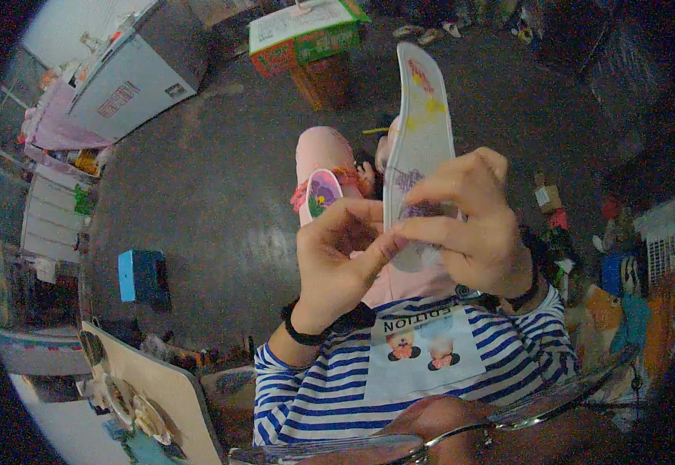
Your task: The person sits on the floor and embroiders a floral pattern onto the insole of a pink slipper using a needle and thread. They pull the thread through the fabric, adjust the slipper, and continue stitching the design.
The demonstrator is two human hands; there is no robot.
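A white insole [419, 124] stands lengthwise between my hands, showing loose stitched threads in red, yellow and purple. My left hand [341, 267] is closed on its lower left edge, thumb and fingers meeting there. My right hand [473, 229] grips the lower part from the right, fingers curled over the face. Whether a small tool is between my fingertips cannot be made out. Behind my left hand, another insole [323, 188] with a purple flower and green leaves lies on my pink-clad leg [318, 143], beside some coral fringe.
A boxy white appliance [132, 85] stands upper left, and a green-and-red carton [306, 46] on a brown box ahead. A blue box [137, 275] sits on the floor at left. A beige board [175, 387] holding small items is lower left. Assorted clutter [620, 267] lines the right.
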